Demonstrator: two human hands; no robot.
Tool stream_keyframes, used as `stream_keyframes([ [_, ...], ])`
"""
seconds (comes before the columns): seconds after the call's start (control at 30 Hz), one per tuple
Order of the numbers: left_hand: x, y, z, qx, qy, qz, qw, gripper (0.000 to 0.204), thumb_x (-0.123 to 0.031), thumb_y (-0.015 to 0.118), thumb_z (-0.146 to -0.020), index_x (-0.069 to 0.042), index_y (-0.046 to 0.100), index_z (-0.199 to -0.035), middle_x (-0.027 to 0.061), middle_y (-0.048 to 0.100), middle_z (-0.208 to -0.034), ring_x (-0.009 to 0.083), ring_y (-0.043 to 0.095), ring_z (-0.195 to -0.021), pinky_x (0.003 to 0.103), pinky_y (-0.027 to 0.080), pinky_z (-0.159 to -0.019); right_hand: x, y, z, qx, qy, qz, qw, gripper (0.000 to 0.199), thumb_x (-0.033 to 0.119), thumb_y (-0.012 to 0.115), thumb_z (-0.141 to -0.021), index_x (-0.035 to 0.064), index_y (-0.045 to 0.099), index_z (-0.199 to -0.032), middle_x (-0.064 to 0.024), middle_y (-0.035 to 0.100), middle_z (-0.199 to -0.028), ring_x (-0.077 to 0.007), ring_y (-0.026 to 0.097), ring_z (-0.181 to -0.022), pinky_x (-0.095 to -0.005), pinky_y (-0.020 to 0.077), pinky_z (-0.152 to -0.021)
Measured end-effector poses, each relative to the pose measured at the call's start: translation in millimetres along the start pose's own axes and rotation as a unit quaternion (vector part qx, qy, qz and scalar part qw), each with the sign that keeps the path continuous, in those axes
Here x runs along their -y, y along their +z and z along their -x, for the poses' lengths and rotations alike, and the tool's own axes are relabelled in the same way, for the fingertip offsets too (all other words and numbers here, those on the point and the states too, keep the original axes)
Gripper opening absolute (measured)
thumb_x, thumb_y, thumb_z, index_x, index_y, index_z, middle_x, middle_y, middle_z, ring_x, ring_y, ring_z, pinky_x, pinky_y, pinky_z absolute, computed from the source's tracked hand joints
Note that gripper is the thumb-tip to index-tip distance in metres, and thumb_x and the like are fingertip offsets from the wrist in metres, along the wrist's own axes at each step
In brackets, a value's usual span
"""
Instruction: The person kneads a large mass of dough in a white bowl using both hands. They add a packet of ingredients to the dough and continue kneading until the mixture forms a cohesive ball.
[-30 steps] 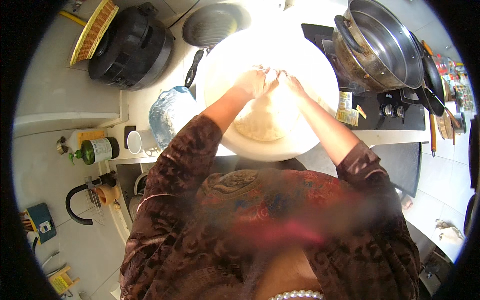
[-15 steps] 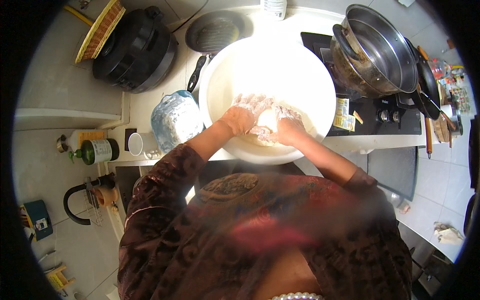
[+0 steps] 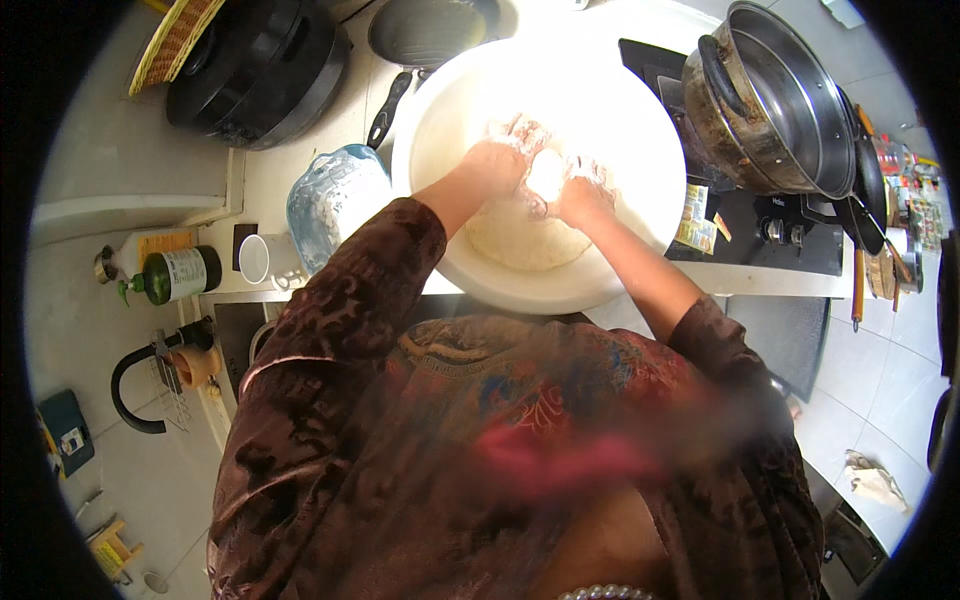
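A big white basin point(image 3: 425, 215) stands in front of me with a pale mass of dough point(image 3: 525, 240) in it. My left hand point(image 3: 506, 158) and my right hand point(image 3: 585, 192), both floury, grip the dough's far part from either side. Their fingers are bent over it, and a bulge of dough shows between them. Strong light washes out the far half of the basin, so the fingertips are hard to make out. Left of the basin sits a blue translucent tub point(image 3: 306, 205) holding white flour point(image 3: 350, 200).
A frying pan point(image 3: 430, 35) and a black cooker point(image 3: 265, 85) lie beyond the tub. To the right, a large steel pot point(image 3: 735, 140) stands on the black gas hob point(image 3: 800, 225). A white cup point(image 3: 255, 260) and a green pump bottle point(image 3: 180, 274) are at the left.
Both hands have moved away from me toward the basin's far side, along the dough. More of the dough's near part now shows. The whole view has shifted slightly.
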State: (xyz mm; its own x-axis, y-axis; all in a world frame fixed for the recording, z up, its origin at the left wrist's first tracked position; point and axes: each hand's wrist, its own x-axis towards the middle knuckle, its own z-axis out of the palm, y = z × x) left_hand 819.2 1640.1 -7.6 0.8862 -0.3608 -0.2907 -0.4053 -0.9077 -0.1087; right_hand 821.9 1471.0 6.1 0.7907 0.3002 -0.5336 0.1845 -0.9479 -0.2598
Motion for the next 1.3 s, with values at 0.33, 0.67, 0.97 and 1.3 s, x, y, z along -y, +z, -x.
stream_keyframes([
  [0.33, -2, -46, 42, 0.088, 0.026, 0.135, 0.987, 0.099, -0.066, 0.066, -0.065, -0.006, 0.034, -0.138, 0.0207, 0.039, -0.138, 0.0359, 0.038, -0.127, 0.042, 0.029, -0.107, 2, -15, 34, -0.016, -0.132, -0.052, 0.990, 0.042, 0.031, 0.069, -0.072, 0.0005, 0.064, -0.102, -0.0168, 0.063, -0.109, -0.0331, 0.058, -0.105, -0.0406, 0.0472, -0.087],
  [0.67, -21, -40, 107, -0.065, 0.008, 0.069, 0.995, 0.104, -0.065, 0.071, -0.060, -0.024, 0.025, -0.144, 0.0196, 0.035, -0.141, 0.0358, 0.034, -0.130, 0.040, 0.029, -0.106, 13, 25, 85, -0.222, -0.195, 0.027, 0.955, 0.076, 0.040, 0.069, -0.071, 0.0064, 0.038, -0.133, -0.0249, 0.043, -0.132, -0.0341, 0.044, -0.122, -0.0423, 0.0395, -0.097],
  [0.97, -26, -49, 81, 0.083, -0.036, 0.156, 0.984, 0.096, -0.063, 0.070, -0.063, -0.024, 0.031, -0.142, 0.0127, 0.050, -0.130, 0.0282, 0.043, -0.124, 0.046, 0.031, -0.102, 17, -1, 71, 0.009, -0.085, -0.023, 0.996, 0.042, 0.027, 0.058, -0.079, 0.0001, 0.060, -0.111, -0.0207, 0.062, -0.108, -0.0326, 0.058, -0.105, -0.0418, 0.0460, -0.087],
  [1.3, -45, -68, 144, -0.276, -0.114, 0.283, 0.911, 0.070, -0.035, 0.079, -0.061, -0.015, 0.049, -0.122, 0.0117, 0.059, -0.108, 0.0307, 0.054, -0.103, 0.045, 0.040, -0.091, 21, -29, 113, -0.235, -0.301, 0.052, 0.923, 0.049, 0.009, 0.061, -0.074, -0.0017, 0.052, -0.121, -0.0203, 0.055, -0.113, -0.0338, 0.052, -0.107, -0.0443, 0.0405, -0.093],
])
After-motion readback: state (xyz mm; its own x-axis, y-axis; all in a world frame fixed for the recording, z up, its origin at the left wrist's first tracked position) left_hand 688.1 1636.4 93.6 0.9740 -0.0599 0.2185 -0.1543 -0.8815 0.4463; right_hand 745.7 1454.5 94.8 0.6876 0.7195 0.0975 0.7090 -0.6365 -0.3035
